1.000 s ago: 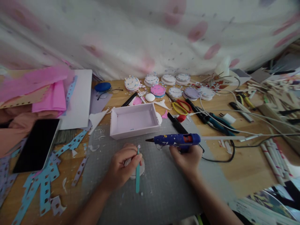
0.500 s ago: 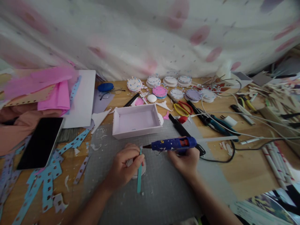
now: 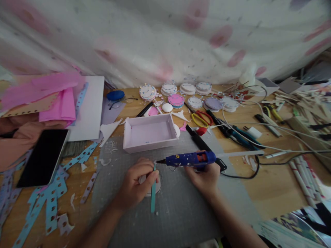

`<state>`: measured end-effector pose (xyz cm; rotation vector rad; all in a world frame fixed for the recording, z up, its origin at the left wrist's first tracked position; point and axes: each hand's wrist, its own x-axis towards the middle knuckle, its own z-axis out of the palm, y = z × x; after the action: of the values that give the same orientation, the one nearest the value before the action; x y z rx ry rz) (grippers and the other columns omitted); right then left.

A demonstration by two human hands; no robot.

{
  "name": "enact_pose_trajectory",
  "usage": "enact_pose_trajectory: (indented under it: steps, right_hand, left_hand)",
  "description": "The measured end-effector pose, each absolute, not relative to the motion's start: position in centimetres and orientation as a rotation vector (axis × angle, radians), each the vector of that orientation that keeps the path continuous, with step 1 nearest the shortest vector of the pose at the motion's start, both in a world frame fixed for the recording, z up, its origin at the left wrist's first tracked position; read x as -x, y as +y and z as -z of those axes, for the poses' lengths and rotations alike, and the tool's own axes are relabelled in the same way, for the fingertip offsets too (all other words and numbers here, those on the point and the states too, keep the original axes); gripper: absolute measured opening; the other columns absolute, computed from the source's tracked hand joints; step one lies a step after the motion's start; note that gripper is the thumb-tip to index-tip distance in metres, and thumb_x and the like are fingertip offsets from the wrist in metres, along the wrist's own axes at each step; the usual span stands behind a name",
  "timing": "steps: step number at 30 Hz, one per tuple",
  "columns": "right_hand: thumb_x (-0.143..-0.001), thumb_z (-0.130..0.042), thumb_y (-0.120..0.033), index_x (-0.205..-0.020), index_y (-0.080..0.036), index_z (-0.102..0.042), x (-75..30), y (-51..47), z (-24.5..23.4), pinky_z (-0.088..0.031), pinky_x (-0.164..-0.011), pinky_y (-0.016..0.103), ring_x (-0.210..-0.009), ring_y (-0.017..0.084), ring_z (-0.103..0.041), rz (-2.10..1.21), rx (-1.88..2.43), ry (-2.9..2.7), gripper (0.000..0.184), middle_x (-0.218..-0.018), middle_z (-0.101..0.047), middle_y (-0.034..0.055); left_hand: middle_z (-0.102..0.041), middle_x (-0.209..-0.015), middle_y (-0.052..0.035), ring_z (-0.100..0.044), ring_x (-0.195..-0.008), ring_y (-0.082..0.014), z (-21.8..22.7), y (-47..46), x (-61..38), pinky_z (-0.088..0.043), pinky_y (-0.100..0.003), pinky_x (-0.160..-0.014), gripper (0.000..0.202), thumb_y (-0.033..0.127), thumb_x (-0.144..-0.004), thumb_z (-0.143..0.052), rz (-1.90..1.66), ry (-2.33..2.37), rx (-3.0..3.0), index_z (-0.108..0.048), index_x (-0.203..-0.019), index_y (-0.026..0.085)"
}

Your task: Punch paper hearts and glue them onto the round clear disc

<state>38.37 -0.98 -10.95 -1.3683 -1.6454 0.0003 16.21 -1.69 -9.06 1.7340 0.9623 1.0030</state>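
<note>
My left hand [image 3: 137,184] is closed around a thin teal tool [image 3: 153,193] held upright over a small white round piece [image 3: 156,186] on the grey cutting mat [image 3: 178,213]. My right hand [image 3: 204,177] grips a blue hot glue gun [image 3: 190,159] lying level, its dark nozzle touching or almost touching the tip of the teal tool. A small bit sits at that tip, too small to name. Just behind the hands stands an open pale pink box [image 3: 150,132].
A black phone [image 3: 42,156] lies at the left among blue punched paper strips [image 3: 51,203] and pink paper [image 3: 55,106]. Decorated round discs [image 3: 178,93], red-and-yellow scissors [image 3: 201,119], pliers [image 3: 238,135] and cables [image 3: 271,134] crowd the back and right. A patterned cloth [image 3: 165,38] hangs behind.
My right hand has swung the glue gun left and slightly down, bringing its nozzle from a gap away up to the teal tool's tip. My left hand has hardly moved.
</note>
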Motion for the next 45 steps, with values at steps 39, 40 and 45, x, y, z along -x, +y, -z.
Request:
enact_pose_trajectory:
  steps: [39,40,45]
  right_hand:
    - [-0.085,-0.045,-0.055,-0.096,-0.015,-0.058,-53.1,-4.1,13.8,-0.042,-0.061,0.041,-0.070,0.033,-0.061,0.146,2.251,-1.374,0.043,-0.079,-0.066,0.0167]
    - [-0.085,-0.046,-0.054,-0.095,-0.015,-0.058,-53.1,-4.2,13.8,-0.043,-0.062,0.041,-0.072,0.034,-0.061,0.159,2.250,-1.374,0.042,-0.081,-0.066,0.0173]
    - [-0.085,-0.047,-0.052,-0.094,-0.016,-0.057,-53.2,-4.4,13.8,-0.044,-0.064,0.041,-0.078,0.035,-0.062,0.208,2.264,-1.350,0.039,-0.086,-0.066,0.0183]
  left_hand:
    - [-0.067,-0.073,-0.0008,-0.061,-0.079,-0.0213,4.9,-3.4,-15.3,-0.044,-0.037,-0.081,0.029,0.026,-0.094,-0.055,-1.386,1.155,-1.411,-0.068,-0.068,0.023]
    - [-0.067,-0.073,-0.0013,-0.061,-0.080,-0.0218,4.9,-3.4,-15.4,-0.044,-0.038,-0.081,0.029,0.027,-0.093,-0.055,-1.382,1.164,-1.413,-0.069,-0.068,0.023]
    - [-0.068,-0.074,-0.0003,-0.062,-0.080,-0.0209,5.2,-3.3,-15.7,-0.044,-0.037,-0.084,0.028,0.027,-0.094,-0.056,-1.367,1.178,-1.432,-0.069,-0.069,0.023]
